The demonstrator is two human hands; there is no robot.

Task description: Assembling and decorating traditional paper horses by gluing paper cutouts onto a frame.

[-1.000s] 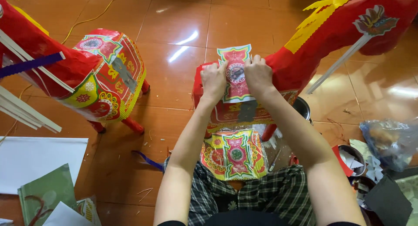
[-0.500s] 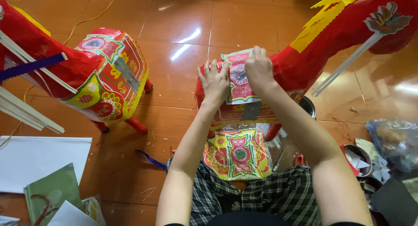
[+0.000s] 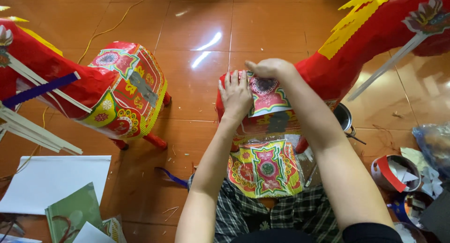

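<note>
left hand grip: flat, pressing patterned paper panel on red paper horse rump | right hand grip: pinching panel's top edge | beyond grips: open tiled floor | left of grips: second paper horse, well apart

A red paper horse with a yellow fringed mane carries a panel patterned in red, green and white. A matching sheet shows red, green and yellow medallions. A second red horse wears a floral saddle in red, yellow and green, with a purple strap. The floor is glossy orange-brown tile. White paper lies by a green sheet.
</note>
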